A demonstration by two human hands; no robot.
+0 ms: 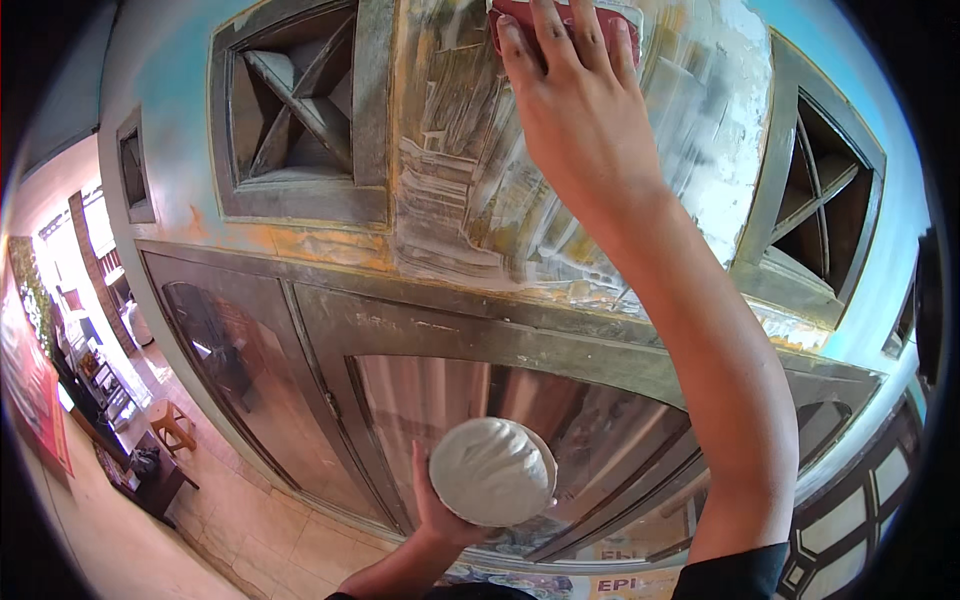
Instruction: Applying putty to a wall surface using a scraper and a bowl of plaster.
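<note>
High on the wall, my right hand (585,115) lies with its fingers over a flat red putty spreader (515,10), pressing it against the surface. Pale putty shows along the spreader's edge, and its upper part is cut off by the frame. Under it, a wall patch (460,110) carries streaks of white and grey putty over a yellowish-brown base. Lower down, my left hand (440,510) is wrapped around the side of a round container (550,470). Smooth, ridged off-white putty (490,470) fills it to the top. Its underside is hidden.
Wooden vents with crossed bars, one on the left (295,110) and one on the right (818,195), flank the patch. Below runs a dark wooden frame with a curtained glass pane (420,400). A wooden stool (172,425) stands on the tiled floor (280,530) at left.
</note>
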